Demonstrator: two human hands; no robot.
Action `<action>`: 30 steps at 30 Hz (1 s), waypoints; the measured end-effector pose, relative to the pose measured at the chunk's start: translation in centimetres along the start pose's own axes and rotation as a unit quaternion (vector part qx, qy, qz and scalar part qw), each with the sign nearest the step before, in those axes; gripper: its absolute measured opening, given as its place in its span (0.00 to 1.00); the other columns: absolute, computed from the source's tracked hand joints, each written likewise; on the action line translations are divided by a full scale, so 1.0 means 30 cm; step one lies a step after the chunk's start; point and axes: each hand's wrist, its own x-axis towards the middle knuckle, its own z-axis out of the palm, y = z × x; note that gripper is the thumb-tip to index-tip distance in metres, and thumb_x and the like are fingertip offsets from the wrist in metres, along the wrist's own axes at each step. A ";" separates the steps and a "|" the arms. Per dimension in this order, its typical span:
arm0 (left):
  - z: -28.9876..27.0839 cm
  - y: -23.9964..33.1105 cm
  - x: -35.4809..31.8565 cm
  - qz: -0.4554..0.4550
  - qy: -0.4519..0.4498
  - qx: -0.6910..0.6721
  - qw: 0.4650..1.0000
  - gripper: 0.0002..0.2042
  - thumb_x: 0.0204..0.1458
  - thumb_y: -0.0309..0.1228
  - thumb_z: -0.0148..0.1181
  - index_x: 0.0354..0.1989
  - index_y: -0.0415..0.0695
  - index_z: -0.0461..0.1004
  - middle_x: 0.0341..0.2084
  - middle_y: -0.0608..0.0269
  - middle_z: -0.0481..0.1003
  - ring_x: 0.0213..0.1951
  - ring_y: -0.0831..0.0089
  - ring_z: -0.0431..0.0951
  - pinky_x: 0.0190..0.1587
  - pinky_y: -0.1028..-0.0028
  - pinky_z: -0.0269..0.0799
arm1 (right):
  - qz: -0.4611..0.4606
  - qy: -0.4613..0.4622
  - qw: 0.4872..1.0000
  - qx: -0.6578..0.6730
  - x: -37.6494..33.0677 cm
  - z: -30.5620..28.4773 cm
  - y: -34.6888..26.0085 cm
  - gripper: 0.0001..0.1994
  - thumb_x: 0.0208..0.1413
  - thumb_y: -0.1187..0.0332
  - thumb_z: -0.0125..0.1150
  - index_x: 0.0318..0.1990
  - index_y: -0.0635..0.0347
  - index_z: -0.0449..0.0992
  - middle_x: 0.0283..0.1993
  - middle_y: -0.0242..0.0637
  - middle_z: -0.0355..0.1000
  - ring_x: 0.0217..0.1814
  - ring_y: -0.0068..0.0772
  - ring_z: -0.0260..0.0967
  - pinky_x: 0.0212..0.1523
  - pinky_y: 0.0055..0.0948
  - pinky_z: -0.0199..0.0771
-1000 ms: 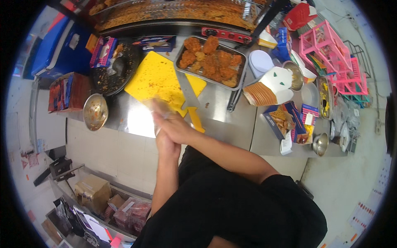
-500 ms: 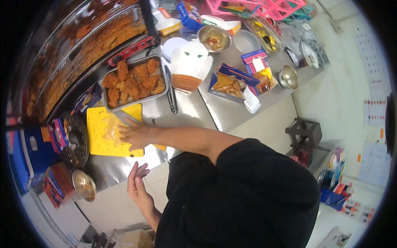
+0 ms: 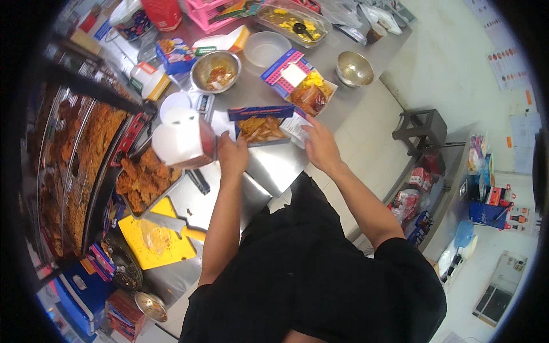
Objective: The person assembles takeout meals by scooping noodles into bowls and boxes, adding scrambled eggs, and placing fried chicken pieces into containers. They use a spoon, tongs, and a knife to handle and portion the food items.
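Observation:
My left hand [image 3: 233, 155] is at the left side of an open cardboard food box [image 3: 262, 140], thumb and fingers around its side wall; the fingertips are partly hidden. Pieces of golden-brown food fill the box, and its dark blue lid stands raised at the back. At the box's right end, my right hand [image 3: 321, 146] pinches a white paper slip [image 3: 295, 127] between thumb and fingers. A second box [image 3: 314, 97] with a pink and blue lid holds yellow food and a brown glazed piece, just beyond the slip.
Nested white cartons [image 3: 183, 140] stand left of my left hand, beside a tray of fried chicken [image 3: 143, 180]. A knife [image 3: 177, 224] lies on the yellow cutting board [image 3: 130, 233]. Metal bowls [image 3: 214, 71] and a clear tray [image 3: 286, 26] are farther back. A dark stool [image 3: 422, 130] stands right.
My view has swung right. My right hand has left the cutting board and reached the paper slip. My left hand has come up from beside the counter to the food box.

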 end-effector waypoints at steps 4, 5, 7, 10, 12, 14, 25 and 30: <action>0.050 -0.044 0.057 -0.037 -0.037 0.096 0.994 0.19 0.57 0.32 0.60 0.53 0.32 0.78 0.47 0.31 0.79 0.50 0.37 0.80 0.56 0.49 0.74 | -0.089 -0.157 0.983 -0.012 -0.002 0.036 0.119 0.26 0.58 0.62 0.66 0.64 0.57 0.73 0.75 0.51 0.61 0.68 0.47 0.67 0.65 0.50 0.66; 0.046 -0.059 0.048 -0.017 -0.013 0.084 0.996 0.16 0.56 0.31 0.60 0.49 0.33 0.80 0.42 0.34 0.81 0.46 0.38 0.82 0.53 0.50 0.76 | -0.096 -0.183 0.978 -0.018 -0.014 0.043 0.135 0.28 0.58 0.60 0.66 0.66 0.56 0.72 0.76 0.51 0.60 0.69 0.47 0.66 0.66 0.50 0.65; 0.033 -0.080 0.025 -0.048 -0.007 0.104 0.993 0.15 0.55 0.29 0.59 0.46 0.34 0.81 0.37 0.37 0.82 0.42 0.41 0.83 0.49 0.51 0.77 | -0.103 -0.224 0.969 -0.010 -0.031 0.048 0.161 0.30 0.59 0.57 0.66 0.67 0.55 0.70 0.78 0.52 0.57 0.71 0.46 0.64 0.67 0.51 0.64; 0.012 -0.078 -0.016 -0.128 0.013 0.021 0.991 0.14 0.54 0.28 0.58 0.44 0.34 0.82 0.34 0.41 0.82 0.37 0.49 0.85 0.45 0.54 0.79 | -0.115 -0.230 0.966 0.010 -0.028 0.043 0.199 0.30 0.58 0.55 0.66 0.66 0.57 0.71 0.78 0.55 0.56 0.70 0.47 0.64 0.66 0.51 0.64; 0.016 -0.052 -0.084 -0.196 0.032 -0.068 0.978 0.13 0.56 0.24 0.55 0.45 0.30 0.81 0.34 0.47 0.83 0.36 0.62 0.85 0.42 0.63 0.82 | -0.108 -0.253 0.961 0.028 -0.016 0.037 0.213 0.30 0.58 0.54 0.66 0.66 0.58 0.71 0.78 0.55 0.56 0.69 0.47 0.65 0.64 0.51 0.65; 0.022 -0.013 -0.171 -0.245 0.089 -0.173 0.950 0.13 0.58 0.22 0.52 0.46 0.27 0.79 0.37 0.49 0.82 0.37 0.64 0.85 0.43 0.66 0.84 | -0.113 -0.289 0.950 0.043 0.002 0.035 0.222 0.31 0.57 0.54 0.67 0.66 0.59 0.71 0.78 0.55 0.55 0.68 0.46 0.66 0.63 0.51 0.66; 0.088 0.038 -0.358 -0.289 0.211 -0.334 0.872 0.12 0.61 0.19 0.49 0.49 0.27 0.76 0.42 0.51 0.80 0.41 0.65 0.84 0.47 0.66 0.86 | -0.198 -0.251 0.945 0.062 0.119 0.091 0.197 0.34 0.57 0.50 0.68 0.66 0.62 0.72 0.80 0.61 0.49 0.70 0.48 0.62 0.61 0.47 0.64; 0.109 0.060 -0.386 -0.265 0.239 -0.381 0.853 0.11 0.64 0.21 0.50 0.49 0.28 0.76 0.43 0.52 0.80 0.42 0.67 0.84 0.46 0.68 0.86 | -0.173 -0.278 0.943 0.066 0.109 0.103 0.162 0.41 0.57 0.50 0.67 0.71 0.68 0.64 0.80 0.66 0.46 0.80 0.59 0.50 0.76 0.54 0.52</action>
